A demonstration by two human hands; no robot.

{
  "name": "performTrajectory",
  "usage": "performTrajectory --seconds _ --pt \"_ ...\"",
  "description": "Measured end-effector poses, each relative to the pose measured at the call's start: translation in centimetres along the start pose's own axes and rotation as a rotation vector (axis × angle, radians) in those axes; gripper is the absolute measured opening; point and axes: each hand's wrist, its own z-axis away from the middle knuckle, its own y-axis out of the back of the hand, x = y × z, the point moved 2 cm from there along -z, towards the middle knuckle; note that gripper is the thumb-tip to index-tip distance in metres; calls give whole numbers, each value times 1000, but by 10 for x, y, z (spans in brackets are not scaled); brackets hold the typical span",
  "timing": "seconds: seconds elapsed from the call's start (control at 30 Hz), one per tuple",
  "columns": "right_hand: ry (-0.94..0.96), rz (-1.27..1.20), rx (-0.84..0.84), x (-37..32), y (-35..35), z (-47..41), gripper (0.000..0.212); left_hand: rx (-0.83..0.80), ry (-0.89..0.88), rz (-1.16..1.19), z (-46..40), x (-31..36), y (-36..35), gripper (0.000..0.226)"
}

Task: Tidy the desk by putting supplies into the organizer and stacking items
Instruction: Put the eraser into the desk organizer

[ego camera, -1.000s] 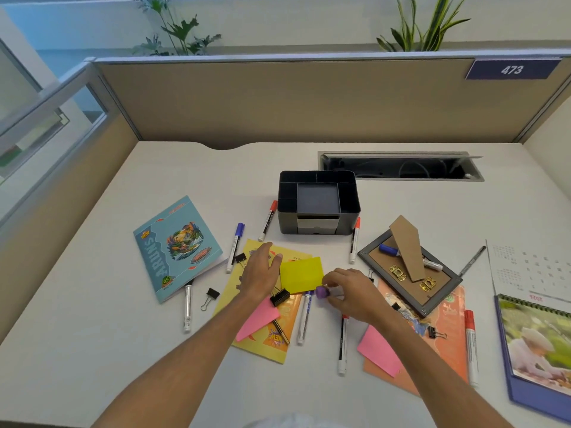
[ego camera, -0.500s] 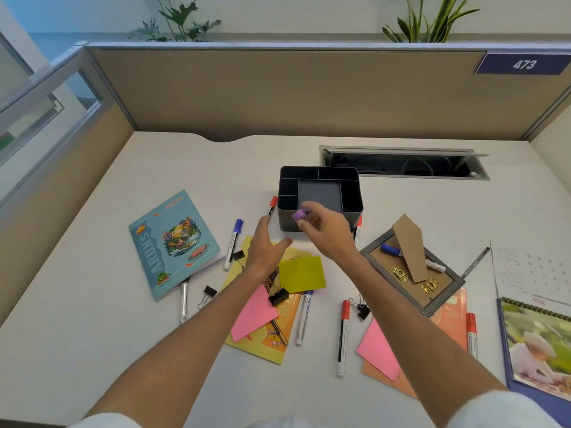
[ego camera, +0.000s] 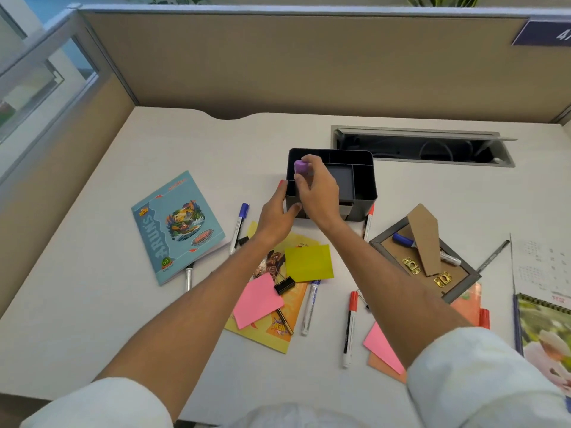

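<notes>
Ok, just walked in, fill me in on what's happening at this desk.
A person is tidying the desk. Their right hand holds a purple-capped marker upright over the left rear part of the black organizer, about to drop it in. The left hand rests against the organizer's left front corner. Markers, sticky notes, clips and notebooks lie scattered on the desk.

Office cubicle, tan partition walls (ego camera: 309, 63); numbered plate (ego camera: 543, 34), desk (ego camera: 92, 304) with cable hatch (ego camera: 423, 146)

The organizer (ego camera: 355, 180) sits at frame centre. Lower left of it lies a notebook (ego camera: 176, 227); lower right, a frame (ego camera: 426, 261). Below it, sticky notes (ego camera: 309, 263) rest on a booklet (ego camera: 272, 304), markers (ego camera: 348, 329) beside.
</notes>
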Motion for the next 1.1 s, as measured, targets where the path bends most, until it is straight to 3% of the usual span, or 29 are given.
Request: performTrajectory --seconds 0.27,0.57,0.63,0.8,1.1 --pt "4 22 39 9 -4 3 37 -27 -7 -1 9 -2 -4 70" --pt "49 163 -129 13 -2 15 64 -64 27 -28 12 1 -4 76" --pt "73 218 -129 12 -2 15 61 -74 29 -43 12 1 -4 78" --pt "239 428 -111 11 -7 18 26 -72 19 -108 12 2 -4 79" --pt "139 204 -171 13 3 20 36 -19 0 -45 24 5 12 75"
